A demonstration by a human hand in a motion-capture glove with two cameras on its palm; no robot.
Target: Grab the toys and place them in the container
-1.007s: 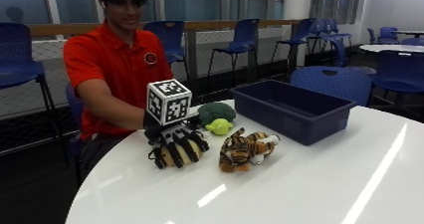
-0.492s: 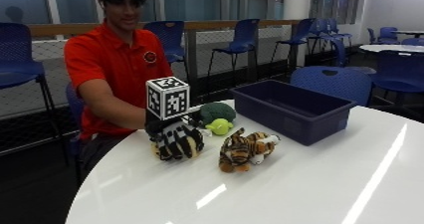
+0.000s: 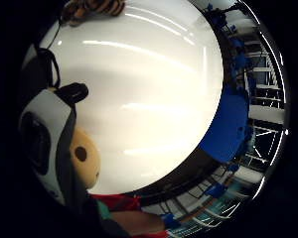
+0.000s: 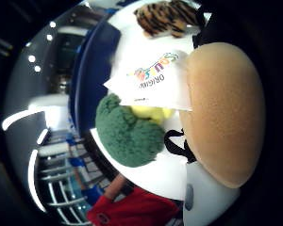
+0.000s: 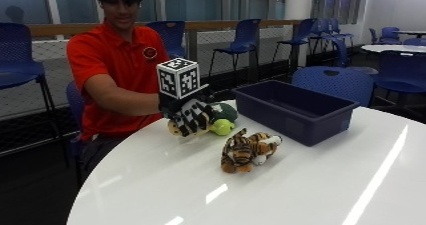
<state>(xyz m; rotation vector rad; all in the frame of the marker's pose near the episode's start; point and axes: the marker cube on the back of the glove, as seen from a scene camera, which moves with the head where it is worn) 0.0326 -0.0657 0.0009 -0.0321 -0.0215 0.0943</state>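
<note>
"What was laid out, biggest first?"

"A round white table [image 5: 299,185], then the blue container [image 5: 293,110] toward its far side, open side up. Nearer the middle lay a striped tiger toy [image 5: 247,150], on its side with its long axis running roughly toward the container. Beyond it, near the person's edge, sat a green plush toy [image 5: 223,116] with a yellow-green part, touching or just beside the gloved right hand [image 5: 190,116]."

"And that hand, was it holding anything?"

"It seemed so. In the outside view the fingers were curled round a tan plush toy [image 4: 224,113], which filled the thumb-side palm view with a white paper tag [image 4: 151,80] hanging from it. I judged it gripped, though how far it was off the table couldn't be told."

"Which way did it have to go?"

"The container lay on the hand's thumb side, past the green toy, so the carry would likely pass over that toy. The tiger lay apart from the hand, not in that line."
</note>
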